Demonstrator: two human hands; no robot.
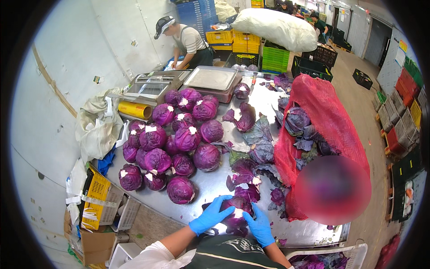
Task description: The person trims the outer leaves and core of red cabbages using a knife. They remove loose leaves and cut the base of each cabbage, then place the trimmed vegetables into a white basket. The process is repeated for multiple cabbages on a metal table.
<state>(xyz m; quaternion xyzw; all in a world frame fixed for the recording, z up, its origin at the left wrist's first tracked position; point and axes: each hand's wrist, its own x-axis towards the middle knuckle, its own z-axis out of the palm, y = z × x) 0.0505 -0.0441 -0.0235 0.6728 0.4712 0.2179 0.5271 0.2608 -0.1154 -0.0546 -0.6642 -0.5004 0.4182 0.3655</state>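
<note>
Both of my hands wear blue gloves. My left hand rests on the left side of a red cabbage near the table's front edge, its fingers spread. From the other side my right hand touches the same cabbage; a thin blade seems to rise from its fingers, but the grip is partly hidden. The cabbage's pale cut stem faces up between the hands. Just beyond lie loose purple leaves. Trimmed red cabbages are heaped to the left. On the right, an open red mesh sack holds untrimmed cabbages.
A scale, a wrapping machine and a yellow film roll stand at the table's back left. A red-handled knife lies beyond. A white crate of leaves is at the lower right. A co-worker bends behind the table.
</note>
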